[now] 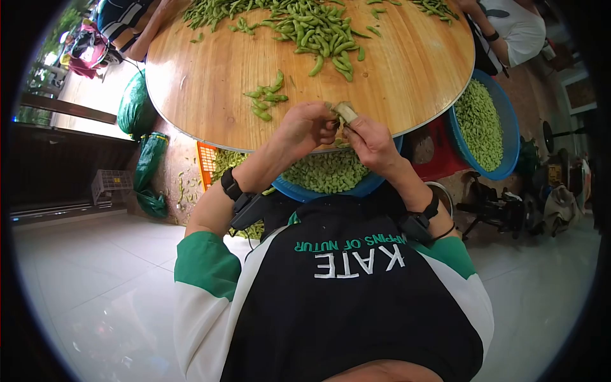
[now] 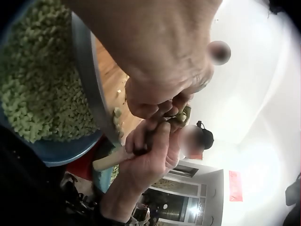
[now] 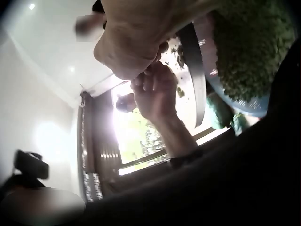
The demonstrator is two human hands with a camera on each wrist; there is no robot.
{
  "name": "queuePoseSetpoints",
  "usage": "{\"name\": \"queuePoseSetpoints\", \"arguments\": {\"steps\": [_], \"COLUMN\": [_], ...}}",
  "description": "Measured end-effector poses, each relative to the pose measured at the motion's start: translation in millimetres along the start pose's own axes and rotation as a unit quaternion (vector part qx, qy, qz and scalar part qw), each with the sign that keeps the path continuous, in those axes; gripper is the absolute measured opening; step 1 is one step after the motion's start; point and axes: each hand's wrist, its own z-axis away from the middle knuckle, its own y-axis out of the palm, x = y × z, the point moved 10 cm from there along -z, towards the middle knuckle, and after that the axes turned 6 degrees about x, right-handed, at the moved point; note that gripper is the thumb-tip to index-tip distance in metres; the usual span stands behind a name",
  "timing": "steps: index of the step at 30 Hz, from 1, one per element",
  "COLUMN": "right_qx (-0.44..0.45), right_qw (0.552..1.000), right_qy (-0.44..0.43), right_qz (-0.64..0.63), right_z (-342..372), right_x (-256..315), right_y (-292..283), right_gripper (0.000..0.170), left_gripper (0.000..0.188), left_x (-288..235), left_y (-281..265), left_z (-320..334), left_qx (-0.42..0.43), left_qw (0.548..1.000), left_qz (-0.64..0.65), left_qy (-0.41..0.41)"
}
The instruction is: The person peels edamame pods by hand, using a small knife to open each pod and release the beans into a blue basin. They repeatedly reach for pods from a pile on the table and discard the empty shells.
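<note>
Pinching at the meeting point of both hands: your left hand (image 1: 309, 129) has its fingers curled in, with thumb and fingertips closed on a small, green, slender bean pod (image 2: 181, 116); your right hand (image 1: 371, 143) meets it, thumb pressed down and fingers curled round a pale, smooth, stick-like piece (image 2: 107, 161) that juts out below the fist in the left wrist view. Its material cannot be told. Both hands are over the near edge of the round, light-brown wooden tabletop (image 1: 216, 83); the pod is between your fingertips, partly covered by them. Observed just beyond your left hand: a small, loose cluster of plump green pods (image 1: 266, 99) on the wood. Farther across lies a large, spread heap of green pods (image 1: 312, 32). Below the near edge, in front of your body, is a round blue basin (image 1: 304, 193) holding many small, pale-green shelled beans (image 1: 328, 173). To its left, an orange, slatted plastic basket (image 1: 206, 167) is beside more green pods. To the right of the table is a second, wide blue basin (image 1: 510, 121), also filled with pale-green beans. The right wrist view shows your two hands touching; grip details there are too dark to tell.
</note>
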Motion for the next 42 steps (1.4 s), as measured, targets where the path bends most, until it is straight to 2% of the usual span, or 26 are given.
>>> {"name": "queuePoseSetpoints", "arguments": {"steps": [2,3,5,6,8,12,13,14,15,16,17,18,19,20,21,23,24,25,27,31,33,36,37,39,40,42], "right_qx": [-0.002,-0.001,-0.060,-0.058,-0.102,-0.071,-0.027,0.018,0.018,0.057,0.095,0.121,0.120,0.115,0.110,0.104,0.100,0.100,0.140,0.129,0.157,0.197,0.198,0.216,0.215,0.203], "right_qw": [0.976,0.976,0.865,0.865,0.870,0.911,0.929,0.943,0.943,0.973,0.988,0.981,0.981,0.979,0.970,0.967,0.963,0.962,0.958,0.963,0.973,0.966,0.966,0.966,0.966,0.969], "right_qy": [0.161,0.161,0.325,0.326,0.325,0.290,0.286,0.279,0.279,0.203,0.124,0.153,0.152,0.135,0.115,0.107,0.101,0.100,0.121,0.111,0.037,0.076,0.075,0.069,0.068,0.100], "right_qz": [-0.148,-0.147,-0.377,-0.377,-0.357,-0.283,-0.232,-0.180,-0.181,-0.097,-0.010,0.014,0.015,0.101,0.185,0.206,0.230,0.232,0.217,0.207,0.167,0.148,0.149,0.122,0.123,0.101], "right_z": [6,4,21,21,21,18,17,15,14,7,3,4,3,1,-3,-6,-7,-6,0,3,5,17,19,23,26,30], "right_x": [-18,-12,-34,-35,-41,-37,-36,-34,-33,-16,2,-2,-3,-2,1,4,7,7,1,8,21,28,29,32,30,17], "right_y": [1,0,10,11,5,-4,-11,-13,-13,-11,-6,-1,1,1,1,-1,-3,-2,9,21,29,20,16,15,15,13], "right_gripper": [0.032,0.032,0.026,0.026,0.021,0.017,0.016,0.016,0.016,0.017,0.017,0.022,0.022,0.024,0.025,0.027,0.029,0.029,0.029,0.028,0.028,0.028,0.028,0.031,0.031,0.028], "left_gripper": [0.003,0.003,0.004,0.004,0.004,0.004,0.004,0.008,0.008,0.012,0.017,0.017,0.019,0.021,0.021,0.018,0.020,0.020,0.021,0.021,0.022,0.015,0.015,0.014,0.014,0.014], "left_x": [-8,-8,-20,-19,-25,-32,-62,-88,-99,-120,-125,-126,-127,-127,-127,-116,-105,-99,-69,-42,-30,-25,-22,-15,-18,-29], "left_y": [-4,-1,4,6,10,-5,-5,3,-3,10,29,28,28,28,32,44,36,37,46,61,54,63,64,64,62,47], "left_z": [0,-1,0,2,6,16,31,48,54,71,83,84,84,84,83,76,65,60,36,19,8,19,22,27,29,35], "left_qx": [-0.030,-0.030,-0.055,-0.056,-0.079,-0.086,-0.131,-0.171,-0.172,-0.226,-0.265,-0.264,-0.293,-0.321,-0.322,-0.228,-0.175,-0.175,-0.038,0.041,0.095,0.113,0.111,0.062,0.062,0.028], "left_qw": [0.995,0.995,0.977,0.977,0.942,0.953,0.881,0.777,0.777,0.598,0.383,0.383,0.310,0.234,0.232,0.361,0.462,0.462,0.546,0.562,0.596,0.545,0.545,0.443,0.442,0.356], "left_qz": [-0.079,-0.078,-0.182,-0.181,-0.309,-0.277,-0.420,-0.550,-0.550,-0.707,-0.820,-0.820,-0.849,-0.872,-0.872,-0.835,-0.799,-0.798,-0.779,-0.771,-0.752,-0.762,-0.761,-0.833,-0.833,-0.885], "left_qy": [0.049,0.049,0.099,0.100,0.100,0.090,0.176,0.255,0.254,0.302,0.333,0.333,0.311,0.286,0.287,0.346,0.343,0.344,0.305,0.295,0.263,0.332,0.333,0.326,0.326,0.298]}}
